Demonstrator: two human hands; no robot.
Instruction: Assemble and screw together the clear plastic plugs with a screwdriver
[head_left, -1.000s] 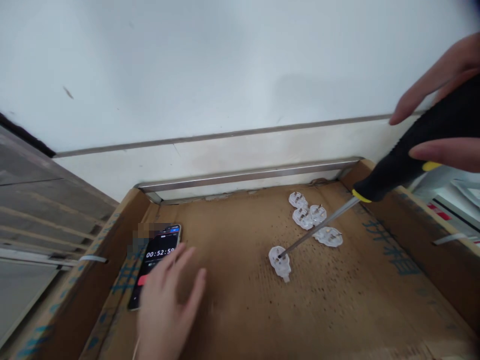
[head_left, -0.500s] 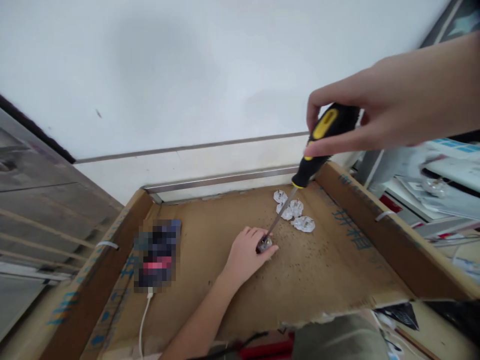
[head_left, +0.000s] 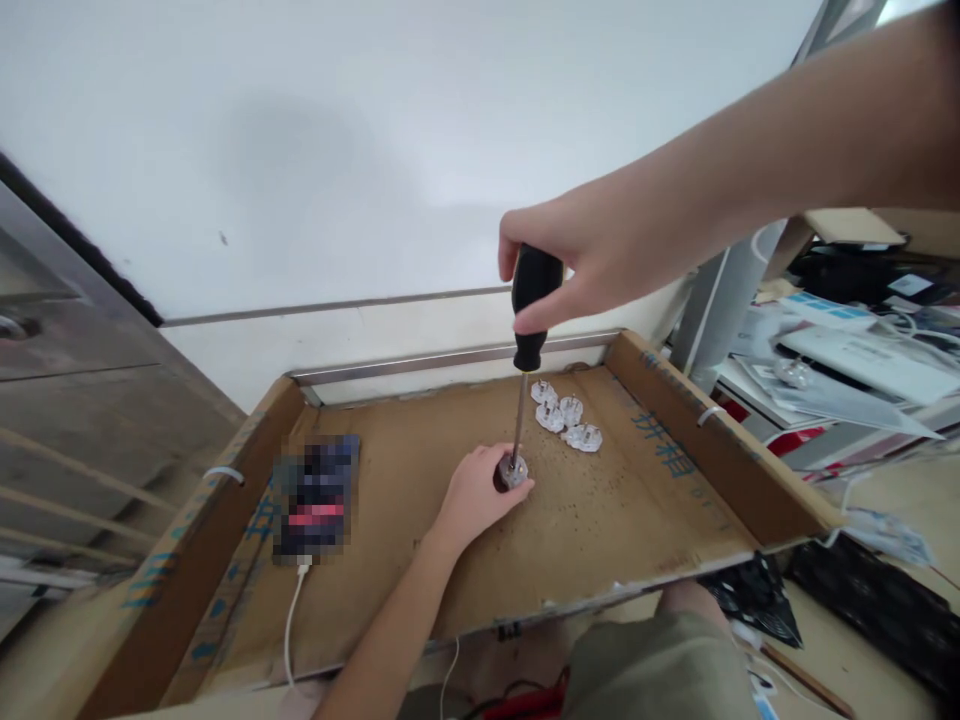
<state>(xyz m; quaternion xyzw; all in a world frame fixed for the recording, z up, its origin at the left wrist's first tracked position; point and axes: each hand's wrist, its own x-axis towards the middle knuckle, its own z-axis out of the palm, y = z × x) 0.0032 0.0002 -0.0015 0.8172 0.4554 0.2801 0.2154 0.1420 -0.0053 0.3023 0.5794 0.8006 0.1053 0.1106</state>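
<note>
Pressure is best kept straight down the upright black-handled screwdriver (head_left: 523, 370), gripped in the closed right hand (head_left: 581, 262), while the small clear plastic plug (head_left: 514, 472), mid-tray, is pinched by the left hand (head_left: 480, 492), spare plugs (head_left: 562, 418) lying at one o'clock in the cardboard tray (head_left: 675, 470).

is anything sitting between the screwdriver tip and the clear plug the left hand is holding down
Nothing visible does. The screwdriver, gripped by the right hand, stands nearly upright with its tip on the clear plug, which the left hand pins to the cardboard tray. The spare plugs lie apart, behind it.
</note>
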